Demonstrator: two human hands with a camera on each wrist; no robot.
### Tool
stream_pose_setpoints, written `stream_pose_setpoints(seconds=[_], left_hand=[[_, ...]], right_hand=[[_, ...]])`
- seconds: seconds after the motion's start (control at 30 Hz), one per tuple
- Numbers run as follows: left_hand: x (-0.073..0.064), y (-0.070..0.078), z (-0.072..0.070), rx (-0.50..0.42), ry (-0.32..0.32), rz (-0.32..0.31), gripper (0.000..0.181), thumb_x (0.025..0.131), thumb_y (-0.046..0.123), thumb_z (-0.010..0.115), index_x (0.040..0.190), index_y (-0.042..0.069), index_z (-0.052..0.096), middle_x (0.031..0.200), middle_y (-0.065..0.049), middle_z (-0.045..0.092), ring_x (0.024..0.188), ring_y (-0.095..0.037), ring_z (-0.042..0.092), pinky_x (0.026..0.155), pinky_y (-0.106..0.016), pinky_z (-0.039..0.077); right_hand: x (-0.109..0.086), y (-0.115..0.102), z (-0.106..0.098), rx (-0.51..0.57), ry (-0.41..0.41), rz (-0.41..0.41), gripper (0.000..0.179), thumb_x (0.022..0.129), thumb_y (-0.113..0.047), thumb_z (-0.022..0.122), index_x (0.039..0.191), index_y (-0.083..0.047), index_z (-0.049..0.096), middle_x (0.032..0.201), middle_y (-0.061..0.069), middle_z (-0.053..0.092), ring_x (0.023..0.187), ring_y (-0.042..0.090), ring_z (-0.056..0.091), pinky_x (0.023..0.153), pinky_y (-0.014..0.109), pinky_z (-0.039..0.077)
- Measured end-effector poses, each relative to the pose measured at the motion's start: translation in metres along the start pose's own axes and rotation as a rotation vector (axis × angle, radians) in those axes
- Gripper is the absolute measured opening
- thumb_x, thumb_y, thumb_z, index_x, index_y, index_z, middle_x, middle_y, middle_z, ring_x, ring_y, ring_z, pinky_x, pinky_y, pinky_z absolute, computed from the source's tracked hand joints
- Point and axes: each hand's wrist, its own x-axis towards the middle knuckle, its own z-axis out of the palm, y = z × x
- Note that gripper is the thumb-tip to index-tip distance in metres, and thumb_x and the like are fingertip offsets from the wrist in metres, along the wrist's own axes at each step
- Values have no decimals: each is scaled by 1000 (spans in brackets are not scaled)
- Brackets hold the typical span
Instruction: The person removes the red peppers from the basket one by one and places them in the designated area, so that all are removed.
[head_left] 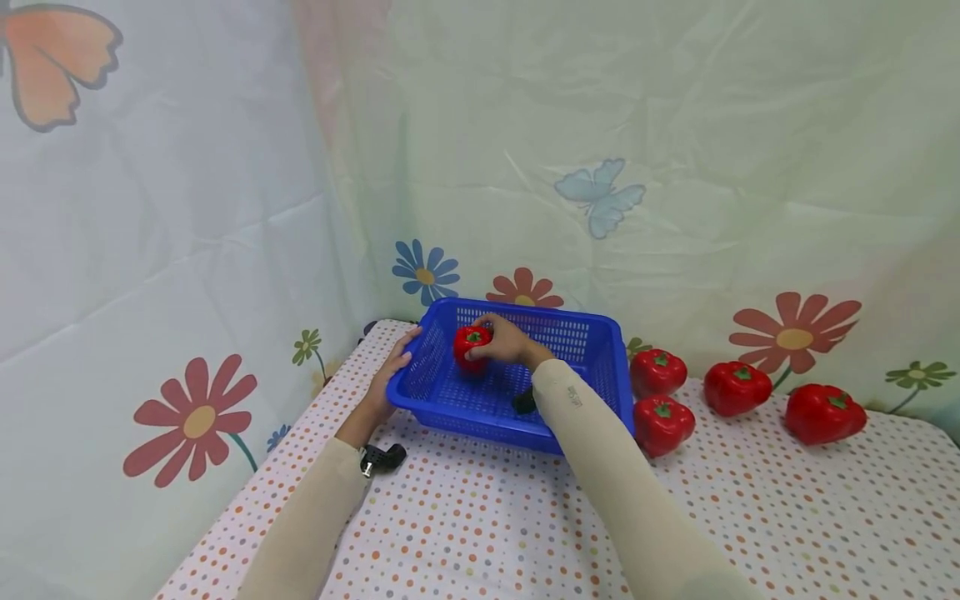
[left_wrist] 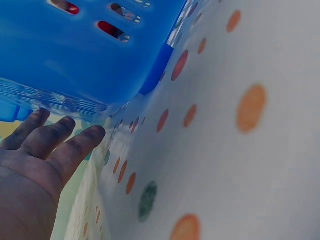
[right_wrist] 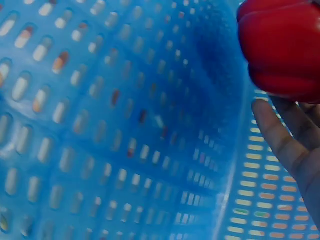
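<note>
In the head view a red bell pepper (head_left: 471,347) with a green stem is inside the blue plastic basket (head_left: 487,425), towards its left end. My right hand (head_left: 504,340) grips this pepper from its right side. Seen from the right wrist, the red pepper (right_wrist: 282,47) fills the upper right corner, with fingers of the right hand (right_wrist: 305,150) beneath it. My left hand (head_left: 386,379) rests along the outside of the basket's left rim. The left wrist view shows that left hand (left_wrist: 45,155) with its fingers extended by the basket wall (left_wrist: 85,55).
Two red bell peppers (head_left: 658,372) (head_left: 663,427) sit close by the basket's right end. Further right along the table lie two more peppers (head_left: 737,388) (head_left: 823,414). A dotted cloth (head_left: 465,525) covers the table, and a flowered curtain (head_left: 487,167) hangs behind and to the left.
</note>
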Motion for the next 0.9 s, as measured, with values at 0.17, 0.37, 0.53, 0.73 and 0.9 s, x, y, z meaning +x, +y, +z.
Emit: stream_pose_setpoints(seconds=[0.17,0.37,0.53,0.73,0.9], left_hand=[[1,-2,3,-11,-7,-19,56,104,18,25,158,14,11,166,-12,5,152,-39,11,119,-59,15],[5,-2,3,-17,-2,-6,55,104,16,24,158,13,11,166,-12,7,151,-39,12,119,-59,15],[5,-3,4,-40,-10,-2,56,104,17,25,158,12,10,165,-15,7,150,-42,12,118,-61,14],[3,-7,1,-33,0,12,57,104,19,26,158,12,10,166,-13,6,150,-41,12,119,-60,14],[1,-6,-2,-29,13,14,56,105,19,26,158,13,11,165,-13,8,150,-40,14,118,-60,16]], right_hand=[[-7,-6,-6,54,26,-1,69,83,-26,78,138,-11,39,136,19,51,124,37,53,98,48,52],[-26,-29,-20,106,-6,-101,68,82,-25,78,137,-15,40,137,15,48,124,35,51,93,45,55],[-60,-42,-41,164,26,-153,72,82,-18,78,141,-12,37,139,16,46,127,36,48,93,47,55],[-108,-43,-65,113,98,-124,73,82,-17,79,141,-10,36,139,17,46,127,38,48,92,50,55],[-155,-38,-81,-1,194,-56,74,82,-22,79,140,-9,36,137,20,47,123,40,49,86,47,58]])
